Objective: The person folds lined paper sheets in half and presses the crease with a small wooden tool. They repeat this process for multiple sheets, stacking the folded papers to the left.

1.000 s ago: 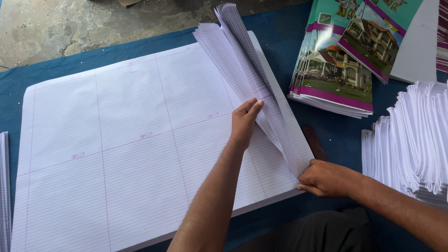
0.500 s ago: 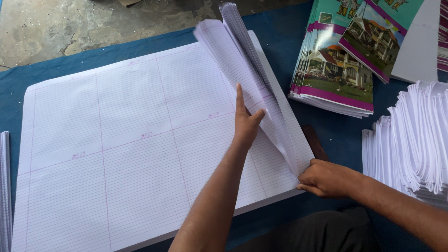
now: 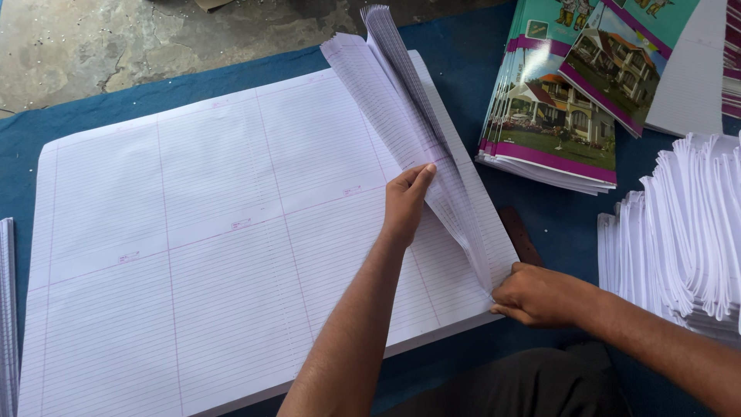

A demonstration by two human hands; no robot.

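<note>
At the far left edge I see one thin sliver of another paper stack (image 3: 6, 309), cut off by the frame. Next comes one big stack of ruled sheets (image 3: 193, 232), lying flat on the bench (image 3: 93, 93), which is covered in blue cloth; each top sheet is printed with four ruled pages marked off by pink lines. Along its right edge one bundle of lifted sheets (image 3: 401, 100) stands fanned upward, too many to count. My left hand (image 3: 405, 202) lies across the stack with its fingers together, pressed flat against the raised bundle and gripping nothing that I can see. My right hand (image 3: 540, 295) pinches the lower right corner of the lifted sheets, fingers closed tight on them. Just beside that hand one dark brown strip (image 3: 519, 235) lies on the cloth. Farther right I count one pile of printed covers (image 3: 556, 116) showing a house picture, fanned and overlapping. At the right edge sits one heap of folded white paper (image 3: 679, 239), leaves uncounted. I see no containers.
</note>
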